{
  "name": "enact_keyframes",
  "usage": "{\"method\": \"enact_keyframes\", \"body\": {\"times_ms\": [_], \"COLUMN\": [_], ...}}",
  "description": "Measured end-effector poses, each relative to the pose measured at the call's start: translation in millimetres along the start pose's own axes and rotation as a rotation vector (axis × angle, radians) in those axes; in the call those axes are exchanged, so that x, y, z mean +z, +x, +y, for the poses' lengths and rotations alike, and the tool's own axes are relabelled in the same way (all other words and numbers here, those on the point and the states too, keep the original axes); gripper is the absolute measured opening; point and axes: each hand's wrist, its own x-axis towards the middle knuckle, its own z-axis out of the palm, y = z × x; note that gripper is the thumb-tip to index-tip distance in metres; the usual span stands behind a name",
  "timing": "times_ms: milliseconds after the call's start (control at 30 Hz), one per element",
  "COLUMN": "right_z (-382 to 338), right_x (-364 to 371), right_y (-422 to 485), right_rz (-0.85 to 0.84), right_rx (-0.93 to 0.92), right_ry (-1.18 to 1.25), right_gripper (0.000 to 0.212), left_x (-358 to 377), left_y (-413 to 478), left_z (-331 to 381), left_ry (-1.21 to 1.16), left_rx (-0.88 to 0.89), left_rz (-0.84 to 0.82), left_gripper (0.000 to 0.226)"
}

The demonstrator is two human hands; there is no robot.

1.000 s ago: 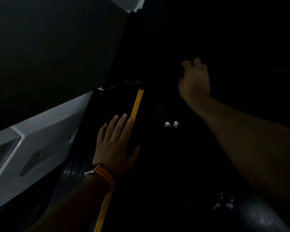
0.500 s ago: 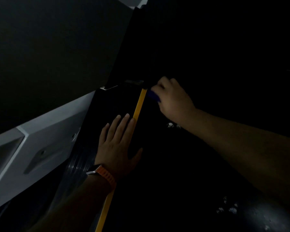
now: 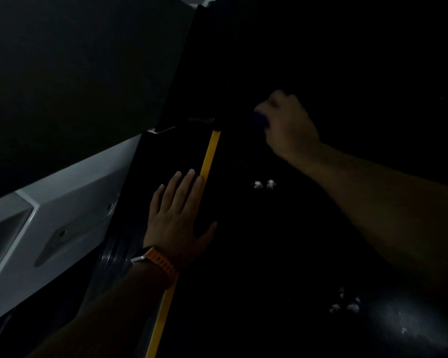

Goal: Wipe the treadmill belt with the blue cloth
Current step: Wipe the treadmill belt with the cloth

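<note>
Now swung right, away from the yellow edge stripe (image 3: 209,156), the right hand (image 3: 287,125) clamps curled fingers on the dark blue cloth (image 3: 259,121); the left hand (image 3: 177,220) lies flat, fingers straight.

Two bare hands are in view, one left hand (image 3: 177,223) and one right hand (image 3: 287,125), along with one blue cloth (image 3: 259,120), one dark treadmill belt (image 3: 256,254) and one yellow stripe (image 3: 209,153) along its edge. There is one watch (image 3: 153,259) on an orange band, and one pale grey side panel (image 3: 70,192) carrying two small round recesses (image 3: 111,206). The belt bears two white specks (image 3: 257,185) as a pair, plus one loose cluster of specks (image 3: 344,304) too blurred to count.
</note>
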Motion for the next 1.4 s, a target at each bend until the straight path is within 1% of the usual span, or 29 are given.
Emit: {"method": "enact_keyframes", "body": {"times_ms": [33,67,100,200,233,267,300,367,400,433,533,567,600,633,733,767,800,900,933,967,1000,1100,1133,1167,1233,1267,1300,1333,1400], "right_z": [2.7,-9.8,-29.5,-66.8,-53.7,-33.7,-11.5,16.7,14.7,2.1,-40.4,-36.2,-23.0,-9.4,12.2,0.9,-17.4,-65.6,-60.2,-46.6,-33.2,-4.5,-17.6,-37.8,-72.7,-72.2,-60.4,-47.2,-27.5], "right_x": [0.5,4.5,10.6,11.6,7.2,3.1,0.2,-12.5,-11.1,-6.4,1.1,-2.9,-7.4,-11.2,-20.3,-15.1,-9.9,4.6,1.2,-0.6,-6.0,-11.2,-6.9,1.6,12.0,8.0,5.8,0.0,-2.2], "right_y": [0.5,-6.6,-17.2,-62.5,-61.8,-51.7,-37.8,-19.4,-22.0,-32.2,-91.4,-99.0,-92.5,-77.7,-45.2,-54.0,-72.4,-152.0,-153.7,-140.5,-116.9,-69.4,-79.7,-99.1,-149.9,-154.1,-142.6,-118.7,-81.5], "right_rz": [0.06,0.061,0.02,-0.25,-0.286,-0.268,-0.191,0.023,0.035,-0.001,-0.223,-0.298,-0.299,-0.264,0.005,0.009,-0.015,-0.17,-0.206,-0.205,-0.18,-0.022,-0.015,-0.035,-0.145,-0.217,-0.258,-0.258,-0.129], "right_rx": [0.15,0.232,0.195,-0.275,-0.366,-0.355,-0.246,0.126,0.236,0.21,-0.277,-0.387,-0.42,-0.324,0.235,0.287,0.227,-0.231,-0.325,-0.35,-0.267,0.236,0.276,0.175,-0.182,-0.308,-0.36,-0.279,0.094], "right_ry": [0.015,-0.006,-0.011,0.034,0.025,0.003,-0.014,-0.02,-0.051,-0.069,-0.009,-0.013,-0.051,-0.094,-0.053,-0.038,-0.001,0.106,0.109,0.085,0.033,-0.007,0.032,0.054,0.065,0.056,0.03,-0.032,-0.007], "right_gripper": [0.039,0.039,0.04,0.04,0.041,0.041,0.041,0.037,0.035,0.034,0.033,0.035,0.033,0.032,0.036,0.039,0.041,0.04,0.043,0.042,0.04,0.036,0.037,0.036,0.037,0.04,0.04,0.036,0.036], "left_x": [0.5,0.5,0.0,-1.8,-1.9,-1.7,-1.1,0.7,1.0,0.8,-0.9,-1.5,-2.2,-2.2,-1.3,-0.8,-0.7,-0.3,-0.2,0.1,0.5,1.5,1.5,1.5,0.9,0.6,1.2,1.7,3.2], "left_y": [0.4,0.4,0.3,0.9,0.1,-0.1,0.2,0.5,1.0,1.3,2.1,1.6,1.0,0.9,1.1,1.3,1.6,1.3,0.8,0.4,0.4,0.8,1.1,1.6,1.6,1.2,0.7,0.8,1.4], "left_z": [-0.4,-0.4,-0.1,0.8,0.8,0.4,0.0,0.1,-0.1,-0.1,-0.9,-1.1,-0.8,-0.8,0.6,0.3,0.1,-1.5,-1.8,-1.7,-1.8,-2.7,-3.0,-2.7,-1.9,-1.8,-2.2,-2.5,-3.6], "left_ry": [0.003,0.006,0.007,-0.002,-0.003,-0.002,0.001,0.006,0.007,0.005,-0.016,-0.02,-0.022,-0.024,-0.03,-0.026,-0.023,-0.02,-0.018,-0.019,-0.022,-0.022,-0.022,-0.026,-0.019,-0.011,-0.009,-0.011,-0.01], "left_rx": [-0.001,-0.003,-0.004,0.001,0.001,-0.001,-0.001,0.0,-0.002,-0.001,0.009,0.012,0.013,0.012,0.015,0.013,0.016,0.019,0.018,0.02,0.022,0.026,0.027,0.027,0.021,0.019,0.017,0.019,0.024], "left_rz": [-0.005,-0.008,-0.008,-0.011,-0.012,-0.01,-0.01,-0.013,-0.013,-0.014,-0.011,-0.011,-0.009,-0.003,0.009,0.013,0.013,0.016,0.015,0.014,0.016,0.023,0.02,0.016,0.014,0.017,0.017,0.014,0.012], "left_gripper": [0.094,0.095,0.095,0.095,0.095,0.095,0.095,0.096,0.096,0.096,0.096,0.095,0.095,0.095,0.095,0.095,0.096,0.097,0.097,0.097,0.096,0.096,0.096,0.096,0.096,0.096,0.097,0.097,0.097]}}
